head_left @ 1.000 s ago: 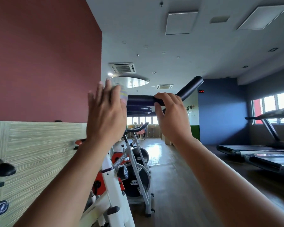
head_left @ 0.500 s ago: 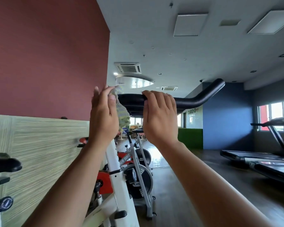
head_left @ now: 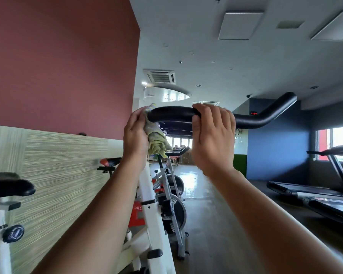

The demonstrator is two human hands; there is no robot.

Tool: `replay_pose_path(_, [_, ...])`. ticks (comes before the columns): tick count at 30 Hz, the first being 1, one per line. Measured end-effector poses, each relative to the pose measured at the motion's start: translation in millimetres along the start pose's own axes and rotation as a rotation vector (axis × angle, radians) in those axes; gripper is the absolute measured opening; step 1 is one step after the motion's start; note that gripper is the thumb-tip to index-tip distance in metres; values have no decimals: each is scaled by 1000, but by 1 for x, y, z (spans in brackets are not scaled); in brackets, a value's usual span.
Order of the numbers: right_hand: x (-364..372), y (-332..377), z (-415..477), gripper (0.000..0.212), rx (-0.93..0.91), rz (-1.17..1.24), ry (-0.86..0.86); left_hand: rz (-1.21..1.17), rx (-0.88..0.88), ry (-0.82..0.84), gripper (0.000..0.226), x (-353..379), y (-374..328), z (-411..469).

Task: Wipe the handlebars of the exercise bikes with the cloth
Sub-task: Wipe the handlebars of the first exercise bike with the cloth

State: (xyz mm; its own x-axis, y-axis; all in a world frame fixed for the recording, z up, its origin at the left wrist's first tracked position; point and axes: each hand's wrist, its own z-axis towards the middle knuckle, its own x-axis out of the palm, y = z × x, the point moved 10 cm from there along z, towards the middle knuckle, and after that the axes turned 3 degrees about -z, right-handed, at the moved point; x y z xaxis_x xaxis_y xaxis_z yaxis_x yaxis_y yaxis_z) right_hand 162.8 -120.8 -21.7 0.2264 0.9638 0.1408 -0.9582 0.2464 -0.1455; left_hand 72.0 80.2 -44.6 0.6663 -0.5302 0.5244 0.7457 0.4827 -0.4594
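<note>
Since a second ago the left hand [head_left: 136, 135] has gone from flat with fingers up to closed round the cloth [head_left: 156, 144], and the handlebar [head_left: 172, 115] now stretches further across the middle of the frame. The left hand bunches the yellow-green cloth against the bar's left end, just left of centre, and a loose tail hangs below the bar. The right hand [head_left: 213, 141], at centre, grips the middle of the bar, fingers over the top and thumb underneath, probably to steady it. To the right the bar bends and rises bare toward the upper right.

Wiping on this bike looks to be at an early stage. The cloth is only at the left tip, so the stretch under the right hand and the raised right end probably remain. The black foam shows no mark of what is clean. More bikes [head_left: 171, 196] stand behind in the lower middle, and a further bike [head_left: 8, 186] is at the left edge. Whether any has been wiped cannot be told.
</note>
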Motion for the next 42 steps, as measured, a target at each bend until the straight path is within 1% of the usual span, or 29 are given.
replay_pose_path(2, [-1,1,-1,30,8,-6,-1,-115,-89,-12,20,0,7,-3])
replay_pose_path(5, [-3,2,-1,27,6,1,-13,-284,-98,-67,23,1,9,-16])
replay_pose_path(8, [-5,4,-1,24,3,3,-17,-341,-138,-125,28,2,22,-21])
replay_pose_path(10, [-6,4,0,22,-2,9,-8,-377,-220,-187,29,1,33,-20])
replay_pose_path(12, [-7,3,0,21,-8,19,5,-466,-326,-227,31,4,42,-22])
replay_pose_path(14, [-9,3,1,21,-11,28,19,-524,-373,-212,30,8,40,-27])
replay_pose_path(16, [-9,4,1,22,-9,32,34,-506,-370,-177,31,6,38,-28])
replay_pose_path(19, [-8,3,1,22,4,37,63,-383,-289,-102,34,2,27,-21])
replay_pose_path(22, [-8,2,2,21,7,34,83,-249,-186,-3,42,4,6,-25])
replay_pose_path(25, [-9,2,3,20,17,35,96,2,-31,55,45,-1,-17,-31])
replay_pose_path(27, [-9,2,4,20,24,44,99,127,80,129,43,1,-31,-30])
replay_pose_path(29, [-10,1,4,21,28,57,110,236,155,209,39,7,-44,-30])
replay_pose_path(33, [-8,-1,5,26,28,71,178,433,308,390,37,21,-67,-31])
replay_pose_path(35, [-7,-3,6,30,28,81,222,506,306,427,36,19,-67,-24])
replay_pose_path(38, [-5,-7,9,31,12,76,254,597,308,432,35,16,-66,-21])
replay_pose_path(42, [-4,-11,10,31,9,90,268,670,454,478,35,35,-84,-40])
